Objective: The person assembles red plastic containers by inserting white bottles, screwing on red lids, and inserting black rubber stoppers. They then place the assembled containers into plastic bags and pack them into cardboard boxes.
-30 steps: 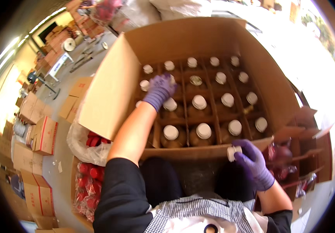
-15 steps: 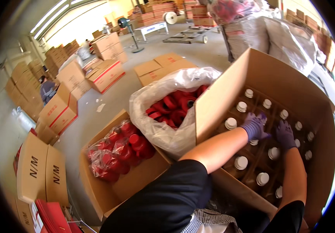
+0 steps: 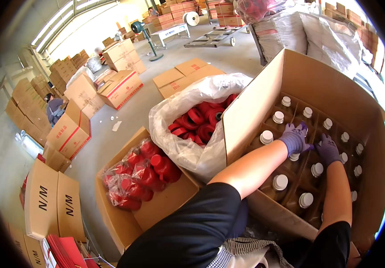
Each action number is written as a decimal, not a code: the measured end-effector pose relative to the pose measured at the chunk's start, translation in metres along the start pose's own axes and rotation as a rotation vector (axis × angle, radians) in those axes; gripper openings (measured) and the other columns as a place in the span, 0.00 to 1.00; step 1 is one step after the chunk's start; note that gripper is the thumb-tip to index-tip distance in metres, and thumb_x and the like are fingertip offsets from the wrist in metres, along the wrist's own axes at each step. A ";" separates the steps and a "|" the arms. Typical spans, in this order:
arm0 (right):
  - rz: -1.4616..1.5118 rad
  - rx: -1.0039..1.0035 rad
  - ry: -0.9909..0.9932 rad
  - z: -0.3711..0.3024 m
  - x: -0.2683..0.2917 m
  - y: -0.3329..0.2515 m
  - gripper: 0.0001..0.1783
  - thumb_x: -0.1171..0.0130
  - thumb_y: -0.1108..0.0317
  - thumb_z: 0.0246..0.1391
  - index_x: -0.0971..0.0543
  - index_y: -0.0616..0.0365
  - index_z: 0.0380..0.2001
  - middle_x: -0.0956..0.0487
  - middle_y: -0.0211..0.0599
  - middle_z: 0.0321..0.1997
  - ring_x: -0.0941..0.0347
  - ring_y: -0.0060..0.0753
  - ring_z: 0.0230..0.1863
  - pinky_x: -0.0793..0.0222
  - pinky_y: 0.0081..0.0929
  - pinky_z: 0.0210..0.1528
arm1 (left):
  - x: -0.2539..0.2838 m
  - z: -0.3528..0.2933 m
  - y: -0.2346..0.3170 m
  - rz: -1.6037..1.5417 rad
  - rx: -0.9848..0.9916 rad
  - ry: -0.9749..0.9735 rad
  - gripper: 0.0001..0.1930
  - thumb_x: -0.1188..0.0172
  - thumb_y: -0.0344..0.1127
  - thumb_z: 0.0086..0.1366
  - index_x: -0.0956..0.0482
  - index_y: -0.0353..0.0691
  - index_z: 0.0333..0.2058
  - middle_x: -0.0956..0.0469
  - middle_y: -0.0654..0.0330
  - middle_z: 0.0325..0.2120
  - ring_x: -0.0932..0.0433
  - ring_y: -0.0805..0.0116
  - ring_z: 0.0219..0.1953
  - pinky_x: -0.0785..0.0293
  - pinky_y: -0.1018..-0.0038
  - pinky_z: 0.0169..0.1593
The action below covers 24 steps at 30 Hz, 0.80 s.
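Observation:
My left hand (image 3: 294, 138), in a grey-purple glove, reaches into a tall cardboard box (image 3: 326, 85). Its fingers are spread among brown bottles (image 3: 280, 183) with white caps. Close on its right, my right hand (image 3: 328, 149), gloved alike, lies low between bottles with its fingers apart. Thin dividers appear to part the bottles, which stand upright in rows. Neither hand visibly grips a bottle, though the fingertips are partly hidden between the necks.
Left of the box stands a white plastic bag (image 3: 168, 109) of red ring-shaped parts (image 3: 197, 117). Nearer, an open carton (image 3: 165, 203) holds red bottles (image 3: 145, 174) in clear film. Closed cartons (image 3: 120, 89) sit on the floor; a person (image 3: 55, 109) works at the far left.
Both hands have stayed at nearly the same spot among the bottles, shifting only slightly. The whole view has tilted a little.

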State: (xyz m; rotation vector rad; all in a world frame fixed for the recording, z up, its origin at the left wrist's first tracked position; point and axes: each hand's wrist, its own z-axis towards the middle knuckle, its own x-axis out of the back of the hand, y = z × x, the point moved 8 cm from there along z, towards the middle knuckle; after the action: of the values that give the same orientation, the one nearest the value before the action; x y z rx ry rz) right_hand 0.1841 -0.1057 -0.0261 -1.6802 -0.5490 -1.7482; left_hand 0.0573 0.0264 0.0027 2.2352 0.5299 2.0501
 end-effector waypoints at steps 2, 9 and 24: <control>-0.117 0.001 0.013 0.007 -0.001 0.007 0.31 0.39 0.53 0.61 0.30 0.58 0.62 0.26 0.56 0.61 0.29 0.62 0.62 0.33 0.48 0.65 | 0.015 -0.007 0.010 0.027 -0.025 0.026 0.51 0.50 0.75 0.65 0.47 0.42 0.75 0.50 0.50 0.76 0.55 0.40 0.77 0.58 0.49 0.76; 0.088 0.013 0.198 -0.026 0.020 0.018 0.32 0.48 0.57 0.68 0.34 0.64 0.69 0.29 0.58 0.67 0.36 0.60 0.70 0.39 0.46 0.70 | 0.012 -0.276 0.044 -0.457 -0.638 0.667 0.38 0.31 0.53 0.59 0.28 0.38 0.64 0.31 0.43 0.63 0.32 0.43 0.65 0.41 0.47 0.71; 0.458 0.249 0.026 -0.374 0.021 -0.182 0.23 0.42 0.75 0.60 0.25 0.63 0.60 0.26 0.50 0.64 0.31 0.52 0.66 0.37 0.43 0.69 | -0.250 -0.635 -0.241 -0.349 0.872 -0.374 0.35 0.52 0.69 0.69 0.16 0.39 0.49 0.15 0.50 0.46 0.18 0.53 0.52 0.26 0.59 0.59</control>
State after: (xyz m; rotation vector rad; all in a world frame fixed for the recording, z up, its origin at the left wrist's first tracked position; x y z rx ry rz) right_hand -0.2104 -0.2397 -0.0157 -1.4662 -0.3203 -1.3123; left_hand -0.6268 0.0629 -0.2304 2.5395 1.8721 1.2914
